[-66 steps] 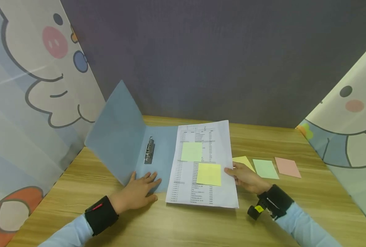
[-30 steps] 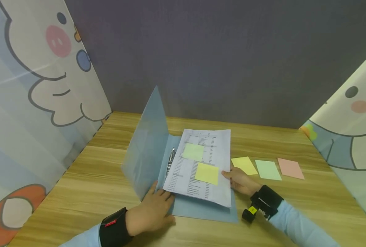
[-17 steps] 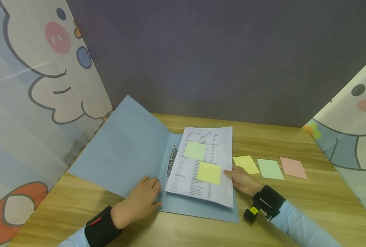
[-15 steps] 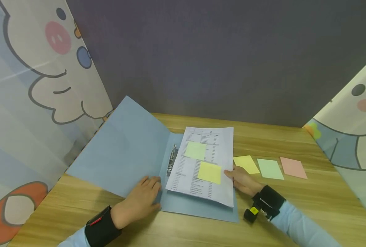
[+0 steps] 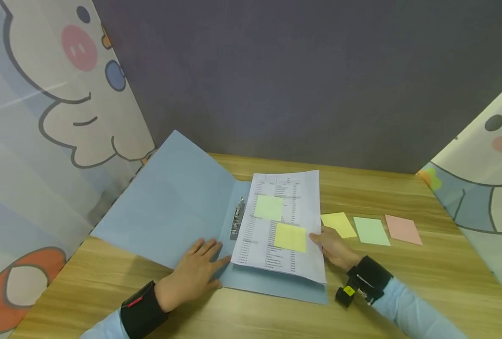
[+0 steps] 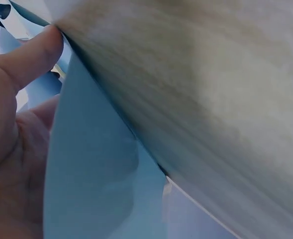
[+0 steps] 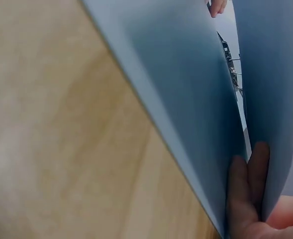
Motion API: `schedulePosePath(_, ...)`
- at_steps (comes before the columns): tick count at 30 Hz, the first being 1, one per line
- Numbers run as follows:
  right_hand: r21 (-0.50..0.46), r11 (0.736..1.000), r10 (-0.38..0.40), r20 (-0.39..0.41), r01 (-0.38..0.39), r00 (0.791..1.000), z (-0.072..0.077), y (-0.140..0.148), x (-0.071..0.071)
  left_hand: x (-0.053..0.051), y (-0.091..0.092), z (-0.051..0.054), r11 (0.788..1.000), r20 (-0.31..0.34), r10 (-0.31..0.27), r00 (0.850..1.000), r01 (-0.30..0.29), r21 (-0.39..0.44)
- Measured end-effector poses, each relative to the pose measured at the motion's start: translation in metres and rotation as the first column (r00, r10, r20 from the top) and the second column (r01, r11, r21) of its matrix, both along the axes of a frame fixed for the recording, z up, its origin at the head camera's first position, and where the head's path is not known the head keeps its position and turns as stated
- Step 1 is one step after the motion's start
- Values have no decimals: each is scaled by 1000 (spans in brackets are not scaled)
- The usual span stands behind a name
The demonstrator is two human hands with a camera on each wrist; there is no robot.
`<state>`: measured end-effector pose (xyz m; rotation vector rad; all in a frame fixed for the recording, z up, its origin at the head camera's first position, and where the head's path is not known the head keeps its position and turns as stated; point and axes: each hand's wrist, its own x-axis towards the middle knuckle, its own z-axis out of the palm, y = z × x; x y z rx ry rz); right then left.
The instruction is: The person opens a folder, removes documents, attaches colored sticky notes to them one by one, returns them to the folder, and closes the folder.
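Observation:
A blue folder [image 5: 276, 287] lies spread on the wooden table, its cover [image 5: 170, 202] tilted up to the left. Along the spine sits a metal clip [image 5: 237, 221]. My left hand [image 5: 193, 270] rests with spread fingers on the folder near its lower spine; the thumb [image 6: 42, 52] is at its edge in the left wrist view. My right hand [image 5: 335, 247] pinches the right edge of some printed sheets [image 5: 255, 235], thumb on top, fingers [image 7: 241, 184] underneath. The sheets are held over the folder, right of the clip. A green sticky note [image 5: 268, 207] and a yellow one [image 5: 290, 237] are on them.
Right of the folder lie yellow [image 5: 338, 224], green [image 5: 371, 230] and pink [image 5: 403, 229] sticky notes. A dark panel [image 5: 267, 84] stands behind the table [image 5: 437, 263], with cartoon-printed sheets [image 5: 35, 117] at both sides.
The folder has shifted right beneath the held sheets. Its cover swung up, then back to the left. My left hand moved with it, and its fingers are now more spread. The right hand kept its pinch.

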<state>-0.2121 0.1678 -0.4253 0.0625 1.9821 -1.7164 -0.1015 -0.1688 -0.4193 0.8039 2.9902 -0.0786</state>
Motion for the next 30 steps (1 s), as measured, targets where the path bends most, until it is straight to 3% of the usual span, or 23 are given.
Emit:
schedulePosePath(11,66,998,-11,-2,11,1000,0,0,-1,0,3,4,1000,24,16,1000,-16,-16)
schedulePosePath(30,153,985,94,-64,-83,994,6,-6,2,-2,6,5,999,51,50,997,-49,-17)
